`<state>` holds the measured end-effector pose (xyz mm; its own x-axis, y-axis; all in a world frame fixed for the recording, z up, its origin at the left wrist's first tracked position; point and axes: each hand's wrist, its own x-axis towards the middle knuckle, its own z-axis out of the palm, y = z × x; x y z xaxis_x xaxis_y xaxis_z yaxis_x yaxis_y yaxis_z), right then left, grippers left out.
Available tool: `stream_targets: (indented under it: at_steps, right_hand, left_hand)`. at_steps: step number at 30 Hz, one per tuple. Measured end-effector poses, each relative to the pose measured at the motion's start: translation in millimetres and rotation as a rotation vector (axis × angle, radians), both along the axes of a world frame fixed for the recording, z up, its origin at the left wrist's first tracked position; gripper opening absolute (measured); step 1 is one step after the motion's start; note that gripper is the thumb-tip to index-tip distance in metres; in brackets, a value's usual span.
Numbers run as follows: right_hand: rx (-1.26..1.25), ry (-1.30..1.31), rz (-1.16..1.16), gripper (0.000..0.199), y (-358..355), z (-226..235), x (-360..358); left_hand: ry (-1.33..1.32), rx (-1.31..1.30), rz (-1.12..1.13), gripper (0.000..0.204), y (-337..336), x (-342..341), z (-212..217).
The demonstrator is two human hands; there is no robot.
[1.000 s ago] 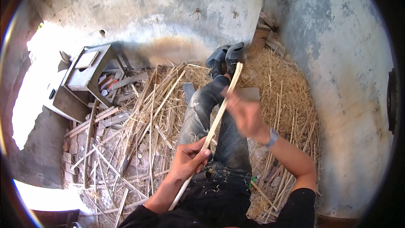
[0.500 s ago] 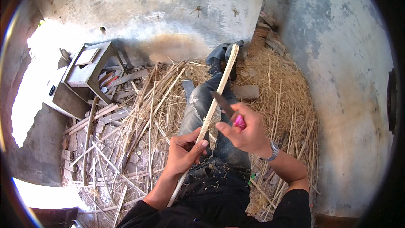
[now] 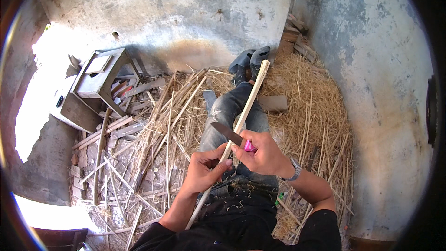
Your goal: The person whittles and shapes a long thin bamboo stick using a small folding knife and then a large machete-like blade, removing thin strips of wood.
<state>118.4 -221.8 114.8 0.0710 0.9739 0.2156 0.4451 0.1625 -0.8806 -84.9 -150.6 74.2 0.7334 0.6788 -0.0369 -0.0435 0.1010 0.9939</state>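
A long pale split stick [image 3: 247, 103] runs from my lap up over my outstretched legs toward my dark shoes [image 3: 249, 61]. My left hand [image 3: 203, 170] grips the stick near its lower part. My right hand [image 3: 262, 152] holds a knife with a pink handle [image 3: 249, 146]; its dark blade [image 3: 226, 133] points left and lies across the stick just above my left hand. I sit on the ground in grey jeans [image 3: 228, 111], with shavings on my dark lap.
Dry straw [image 3: 309, 107] and long split canes [image 3: 169, 111] cover the floor around my legs. A grey wooden stool [image 3: 100, 76] lies tipped at the left among broken slats. Stained concrete walls [image 3: 371, 65] close in behind and to the right. A flat brick [image 3: 274, 103] lies by my right leg.
My right hand came down from a raised, blurred position and brought the knife blade onto the stick near my left hand. The left hand's grip stayed on the stick.
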Motion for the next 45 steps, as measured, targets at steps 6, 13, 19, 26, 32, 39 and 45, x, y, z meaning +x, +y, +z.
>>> stream_targets:
  at_steps: [6, 13, 19, 26, 32, 39, 45]
  right_hand:
    - [-0.023, -0.093, 0.176, 0.018, -6.9, -7.1, 13.8]
    - [-0.199, -0.014, 0.395, 0.015, -11.1, -3.0, 27.0]
    - [-0.362, -0.037, 0.621, 0.025, -31.9, -11.6, 28.1]
    - [-0.239, -0.222, 0.129, 0.028, -32.6, -37.9, 53.7]
    - [-0.219, -0.273, 0.154, 0.030, -9.8, -55.5, 44.6]
    - [-0.208, -0.291, 0.185, 0.031, -4.4, -64.1, 42.6]
    - [-0.151, -0.253, 0.031, 0.036, -5.8, -35.0, 47.6]
  left_hand:
    - [-0.064, -0.122, -0.017, 0.026, -2.9, 5.8, -17.9]
    - [-0.079, -0.145, 0.061, 0.021, -1.9, 12.4, -22.9]
    - [-0.109, -0.106, 0.481, 0.039, 64.3, -27.9, -34.3]
    - [0.448, 0.176, 0.666, 0.041, 77.8, -92.7, -66.1]
    - [0.643, 0.798, 0.698, 0.040, 47.1, -194.9, -183.8]
    - [0.797, 0.514, 0.867, 0.047, -63.2, -283.5, -256.0]
    - [0.723, 0.466, 0.971, 0.045, -50.6, -263.5, -204.0]
